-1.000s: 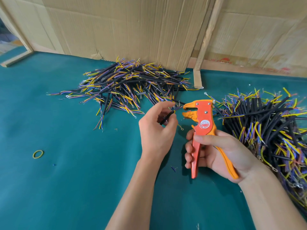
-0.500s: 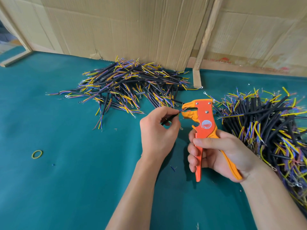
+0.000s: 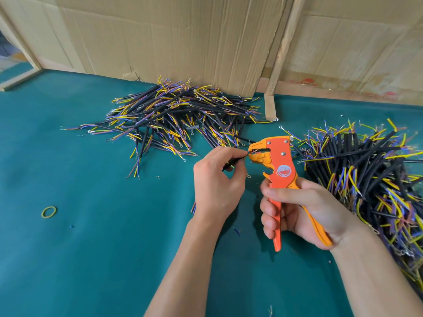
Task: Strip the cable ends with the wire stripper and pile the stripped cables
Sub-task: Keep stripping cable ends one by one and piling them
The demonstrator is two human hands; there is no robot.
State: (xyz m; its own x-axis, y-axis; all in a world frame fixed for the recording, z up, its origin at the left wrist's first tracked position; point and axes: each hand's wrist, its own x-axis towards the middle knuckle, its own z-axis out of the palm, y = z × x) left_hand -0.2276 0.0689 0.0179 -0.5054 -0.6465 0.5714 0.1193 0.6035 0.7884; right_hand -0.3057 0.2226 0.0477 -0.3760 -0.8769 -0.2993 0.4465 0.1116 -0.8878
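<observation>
With the left hand [image 3: 217, 179] pinching the cable [image 3: 233, 161] into the mouth of the stripper [image 3: 278, 170] gripped by the right hand [image 3: 297, 213], hold it straight, then squeeze firmly.

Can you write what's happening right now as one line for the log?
step: stripping | left hand: pinches cable, end in stripper mouth | right hand: grips wire stripper | piles: far, right

We lose most of the cable [image 3: 231, 163] inside the left hand [image 3: 217, 181]; its tip vanishes into the stripper [image 3: 278, 167]. Right of the stripper, the frame edge crops the cable heap [image 3: 366, 175].
</observation>
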